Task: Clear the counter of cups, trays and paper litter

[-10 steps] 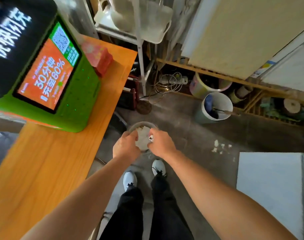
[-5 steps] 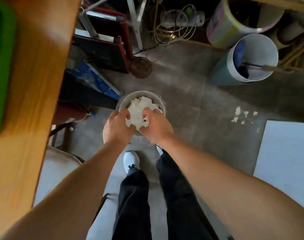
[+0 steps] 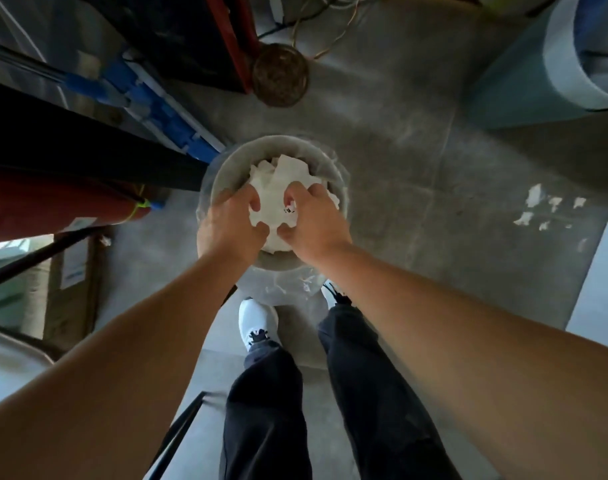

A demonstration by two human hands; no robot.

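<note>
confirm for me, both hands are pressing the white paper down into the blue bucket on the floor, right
Not quite. In the head view the left hand and right hand press the white paper into the small grey bin by the person's feet. The blue bucket stands apart at upper right.

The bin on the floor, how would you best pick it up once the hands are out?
Probably by the bin's round rim, from above, a hand on each side. It stands upright and open-topped, white paper heaped inside, so only the bare rim around the paper offers a hold.
</note>
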